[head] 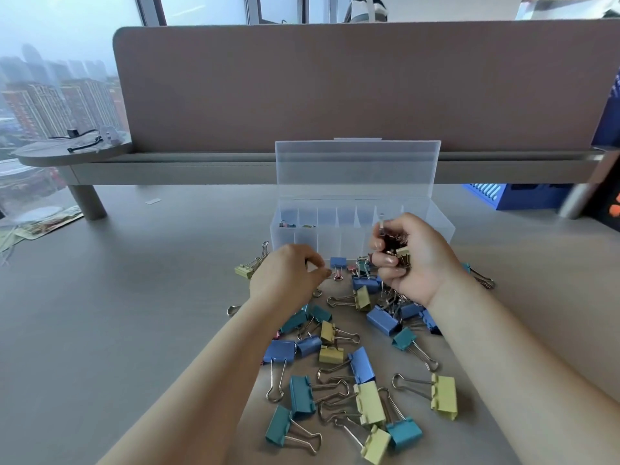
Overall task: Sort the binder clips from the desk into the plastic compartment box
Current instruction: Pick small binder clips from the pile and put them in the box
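Blue, teal and yellow binder clips (362,364) lie scattered on the surface (134,297) before the open clear compartment box (302,238), whose left end holds a few. The right hand (416,260) grips a bunch of small clips (402,255). The left hand (288,280) curls its fingertips by a small pink clip (337,276); I cannot tell whether it holds it.

A grey desk (100,297) meets a mauve partition screen (335,85); windows (50,62) show hazy towers.

Coloured binder clips (355,374) scattered on desk, open clear compartment box (355,226) behind, few clips inside
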Motion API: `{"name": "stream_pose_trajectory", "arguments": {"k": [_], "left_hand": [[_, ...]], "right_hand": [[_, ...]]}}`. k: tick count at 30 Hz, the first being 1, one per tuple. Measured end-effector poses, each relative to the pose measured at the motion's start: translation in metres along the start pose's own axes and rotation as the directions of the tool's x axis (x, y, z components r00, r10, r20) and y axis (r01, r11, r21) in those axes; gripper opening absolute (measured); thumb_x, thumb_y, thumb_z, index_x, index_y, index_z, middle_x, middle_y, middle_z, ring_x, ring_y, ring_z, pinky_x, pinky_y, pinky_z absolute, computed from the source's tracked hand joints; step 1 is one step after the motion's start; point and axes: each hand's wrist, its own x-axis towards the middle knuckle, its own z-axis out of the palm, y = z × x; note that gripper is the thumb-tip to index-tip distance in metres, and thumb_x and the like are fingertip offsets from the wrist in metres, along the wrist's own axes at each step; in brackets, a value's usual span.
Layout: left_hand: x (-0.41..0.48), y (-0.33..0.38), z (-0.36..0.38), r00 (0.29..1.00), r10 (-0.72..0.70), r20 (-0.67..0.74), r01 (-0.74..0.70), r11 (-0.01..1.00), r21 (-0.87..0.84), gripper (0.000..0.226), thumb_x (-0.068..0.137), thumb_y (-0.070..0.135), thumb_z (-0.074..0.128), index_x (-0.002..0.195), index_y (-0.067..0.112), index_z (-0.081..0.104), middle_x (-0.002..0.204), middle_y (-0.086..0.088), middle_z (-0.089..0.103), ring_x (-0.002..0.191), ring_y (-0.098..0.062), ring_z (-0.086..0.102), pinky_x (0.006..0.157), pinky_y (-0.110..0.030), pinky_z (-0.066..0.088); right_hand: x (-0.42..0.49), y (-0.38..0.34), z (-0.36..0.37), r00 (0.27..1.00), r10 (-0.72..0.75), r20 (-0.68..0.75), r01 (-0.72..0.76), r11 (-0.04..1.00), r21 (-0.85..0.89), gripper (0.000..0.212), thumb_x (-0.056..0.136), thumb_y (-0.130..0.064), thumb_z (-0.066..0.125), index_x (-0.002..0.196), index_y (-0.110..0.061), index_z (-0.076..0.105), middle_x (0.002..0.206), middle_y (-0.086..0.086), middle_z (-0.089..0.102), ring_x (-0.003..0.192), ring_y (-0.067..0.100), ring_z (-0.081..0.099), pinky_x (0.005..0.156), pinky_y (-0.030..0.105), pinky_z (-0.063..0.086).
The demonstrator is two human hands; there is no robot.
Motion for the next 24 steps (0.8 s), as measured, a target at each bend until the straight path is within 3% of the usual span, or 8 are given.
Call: {"name": "stream_pose_trajectory", "arguments": {"k": [5,7,11,13,15,18,21,24], "left_hand": [[0.002,0.007,0.004,0.999,-0.004,0.049,-0.007,0.974,0.226,0.027,0.088,0.039,0.062,0.115,0.035,0.062,0.109,0.006,0.062,0.099,-0.020,0.060,0.072,-0.029,0.048],[0.002,0.010,0.005,0.998,0.011,0.054,-0.025,0.963,0.270,0.024,0.089,0.039,0.059,0.113,0.036,0.063,0.113,0.005,0.063,0.100,-0.020,0.061,0.068,-0.028,0.045],[0.001,0.012,0.005,0.999,0.026,0.047,-0.038,0.960,0.276,0.012,0.090,0.037,0.059,0.098,0.035,0.067,0.099,0.006,0.065,0.082,-0.017,0.057,0.060,-0.026,0.039],[0.002,0.011,0.005,0.998,0.029,0.062,-0.044,0.963,0.264,0.008,0.089,0.036,0.060,0.094,0.033,0.066,0.097,0.005,0.064,0.083,-0.017,0.057,0.061,-0.027,0.040],[0.003,0.009,0.005,0.996,0.026,0.086,-0.046,0.971,0.233,0.003,0.089,0.034,0.061,0.089,0.032,0.064,0.095,0.006,0.063,0.086,-0.018,0.059,0.063,-0.027,0.042],[0.004,0.008,0.004,0.993,0.020,0.117,-0.045,0.977,0.209,0.007,0.087,0.030,0.063,0.080,0.031,0.061,0.090,0.007,0.059,0.085,-0.017,0.058,0.064,-0.027,0.041],[0.003,0.008,0.004,0.993,0.018,0.119,-0.043,0.976,0.213,0.010,0.087,0.028,0.063,0.077,0.030,0.060,0.091,0.006,0.062,0.085,-0.018,0.060,0.064,-0.027,0.043],[0.004,0.007,0.004,0.991,0.009,0.131,-0.034,0.981,0.193,0.010,0.085,0.026,0.063,0.075,0.029,0.063,0.089,0.007,0.063,0.083,-0.017,0.061,0.065,-0.028,0.047]], "right_hand": [[-0.001,0.000,-0.007,0.998,0.014,0.059,-0.021,0.991,0.131,0.036,0.090,-0.035,0.045,0.067,-0.009,0.055,0.062,0.004,0.048,0.041,0.009,0.034,0.034,0.010,0.017],[-0.001,0.000,-0.007,0.999,0.013,0.050,-0.017,0.997,0.074,0.040,0.091,-0.043,0.051,0.067,-0.011,0.055,0.060,0.002,0.048,0.041,0.008,0.035,0.033,0.012,0.018],[-0.002,-0.003,-0.006,0.997,-0.080,-0.012,0.075,0.969,-0.233,0.033,0.091,-0.028,0.060,0.065,-0.010,0.053,0.058,0.000,0.043,0.039,0.006,0.032,0.033,0.014,0.016],[-0.005,-0.003,-0.004,0.980,-0.199,0.015,0.172,0.800,-0.574,0.028,0.091,-0.024,0.062,0.069,-0.008,0.061,0.055,0.000,0.044,0.038,0.007,0.033,0.037,0.016,0.020],[-0.006,-0.002,-0.004,0.951,-0.303,0.064,0.196,0.432,-0.880,0.025,0.089,-0.028,0.065,0.072,-0.011,0.068,0.055,-0.002,0.057,0.048,0.007,0.050,0.047,0.020,0.034],[-0.002,0.003,-0.007,0.920,-0.383,0.089,0.091,-0.013,-0.996,0.043,0.082,-0.043,0.069,0.065,-0.003,0.064,0.058,0.008,0.053,0.057,0.020,0.049,0.053,0.028,0.032],[-0.002,0.011,-0.005,0.911,-0.401,0.091,-0.004,-0.229,-0.974,0.057,0.073,-0.062,0.068,0.057,-0.010,0.052,0.051,0.003,0.038,0.050,0.019,0.038,0.048,0.026,0.024],[-0.003,0.017,-0.002,0.926,-0.365,0.102,0.008,-0.251,-0.968,0.054,0.072,-0.061,0.070,0.060,-0.012,0.051,0.053,0.002,0.042,0.052,0.019,0.042,0.048,0.027,0.026]]}}
